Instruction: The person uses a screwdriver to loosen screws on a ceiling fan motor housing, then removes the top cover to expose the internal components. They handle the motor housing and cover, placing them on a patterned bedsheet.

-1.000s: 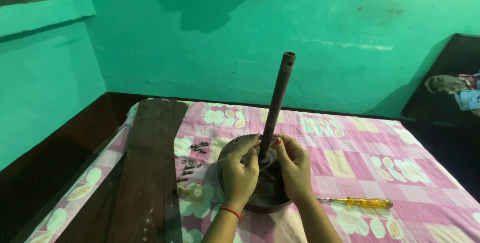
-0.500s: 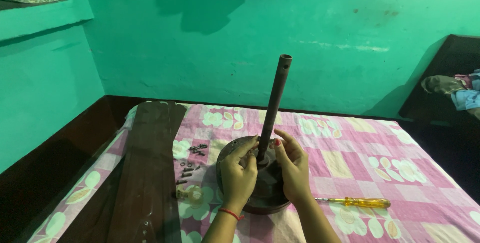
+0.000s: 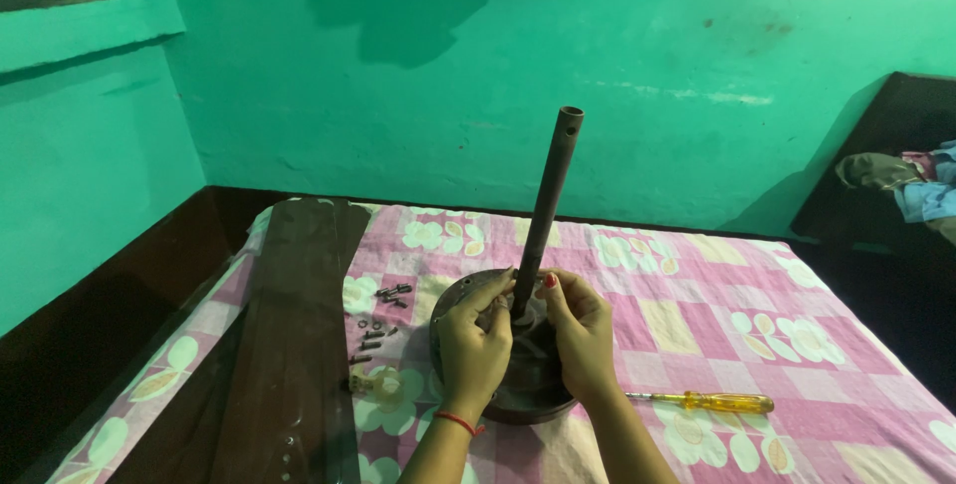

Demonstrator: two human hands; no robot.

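— Green walls all round, and a bed with a pink checked, flowered sheet. What sits on it?

— A dark round fan motor housing lies near the middle of the sheet, with a dark metal rod rising from its centre, tilted a little to the right at the top.

— And the hands?

— Both are on the housing at the foot of the rod. The left hand curls over the left side, fingers bent toward the rod's base; a red thread band circles that wrist. The right hand does the same from the right, its fingertips touching the rod's base. Each grip is closed loosely about the hub; whether they pinch some small part there, I cannot tell.

— What lies around?

— Small dark screws are scattered just left of the housing. Farther left, long brown fan blades lie lengthwise on the sheet. A yellow-handled screwdriver lies on the sheet right of the housing, near the right forearm.
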